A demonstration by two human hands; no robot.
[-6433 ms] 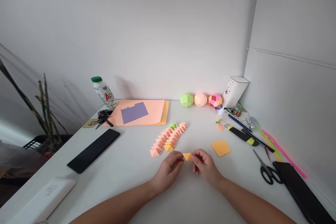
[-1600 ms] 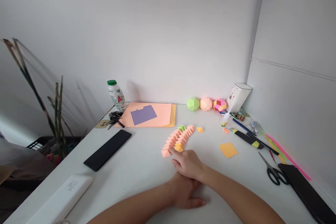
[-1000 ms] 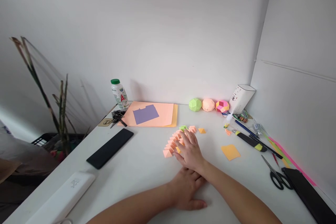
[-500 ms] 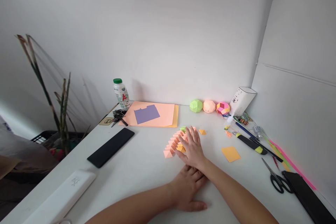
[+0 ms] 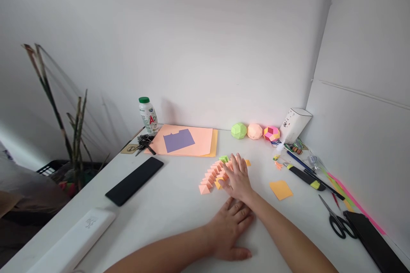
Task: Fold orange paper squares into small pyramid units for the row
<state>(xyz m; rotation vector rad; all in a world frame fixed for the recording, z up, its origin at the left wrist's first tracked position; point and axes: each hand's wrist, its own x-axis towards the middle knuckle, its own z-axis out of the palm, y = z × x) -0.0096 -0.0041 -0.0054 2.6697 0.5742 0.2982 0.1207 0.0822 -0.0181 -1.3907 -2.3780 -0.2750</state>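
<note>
My left hand [image 5: 231, 230] lies flat on the white table, fingers outstretched, just below my right wrist. Farther out, my right hand [image 5: 238, 180] is open with spread fingers over the right side of a group of small folded paper pieces, covering some of them. A row of peach paper pieces [image 5: 209, 175] with pointed tops runs diagonally beside its fingertips. Near the thumb sits an orange folded piece [image 5: 218, 183], and a green one [image 5: 223, 159] is at the far end. Another orange piece [image 5: 247, 162] shows partly past the fingers. Whether the right fingers touch the pieces I cannot tell.
At right lie an orange paper square [image 5: 281, 190], scissors [image 5: 338, 219], a utility knife [image 5: 306, 177] and a black case [image 5: 378, 239]. Paper balls [image 5: 255, 131] line the wall. Behind left are paper sheets [image 5: 205, 140] and a bottle [image 5: 148, 115]; a black slab [image 5: 135, 180] lies nearer.
My right hand has shifted slightly to the right over the paper pieces, uncovering more of the green and peach ones and covering more of the far orange one. My left hand stays in place.
</note>
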